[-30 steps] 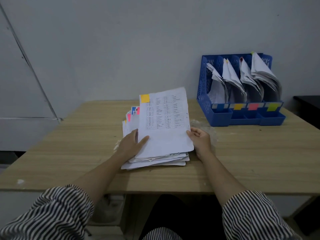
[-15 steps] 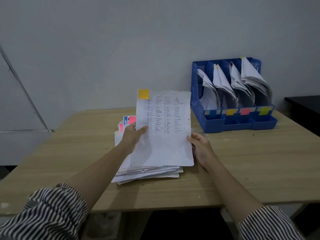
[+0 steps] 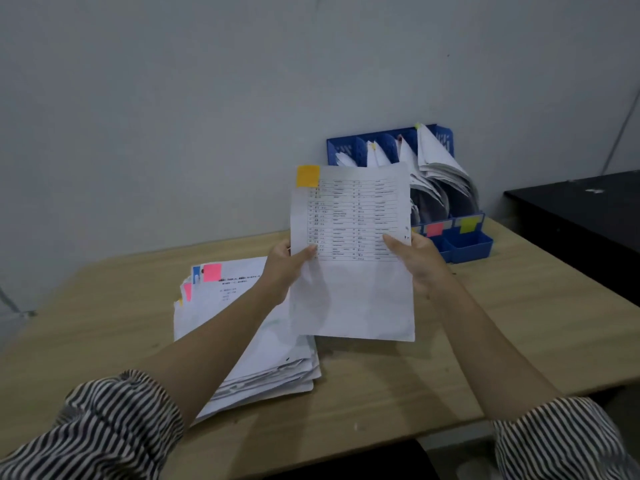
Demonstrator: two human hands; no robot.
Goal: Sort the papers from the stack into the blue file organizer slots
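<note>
**One sheet held up in both hands, above the table**

The wooden table (image 3: 450,341) takes most of the lower part of the view. At its right side stands a dark piece of furniture (image 3: 581,216). On the left half of the table lies the stack of papers (image 3: 249,348), with a pink tab (image 3: 212,272) on its top sheet and some more coloured tabs at the left edge of the sheets below. The blue file organizer (image 3: 467,245) stands at the far right part of the table, against the wall; its slots hold curled papers, and a pink label (image 3: 434,229) and a yellow-green label (image 3: 468,224) are on its front.

The printed sheet (image 3: 353,296) is lifted off the stack, upright, between the stack and the organizer, and it covers the organizer's left part. An orange tab (image 3: 308,176) sits at its top left corner. The left hand (image 3: 284,268) pinches the sheet's left edge, thumb on the front. The right hand (image 3: 417,258) grips the right edge in the same way. Both arms wear striped sleeves (image 3: 104,427).
</note>
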